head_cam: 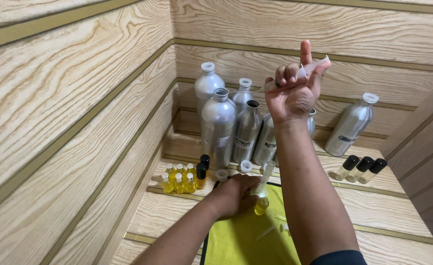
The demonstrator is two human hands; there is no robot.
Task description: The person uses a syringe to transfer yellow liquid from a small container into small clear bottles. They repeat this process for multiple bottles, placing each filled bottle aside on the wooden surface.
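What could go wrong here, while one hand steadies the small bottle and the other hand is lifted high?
1. The small bottle of yellow liquid is open and held only by the left hand; a slip may spill it on the yellow cloth.
2. The right hand holds a clear dropper high; drops may fall outside.
3. The forearm passes close to the metal bottles and might knock them.
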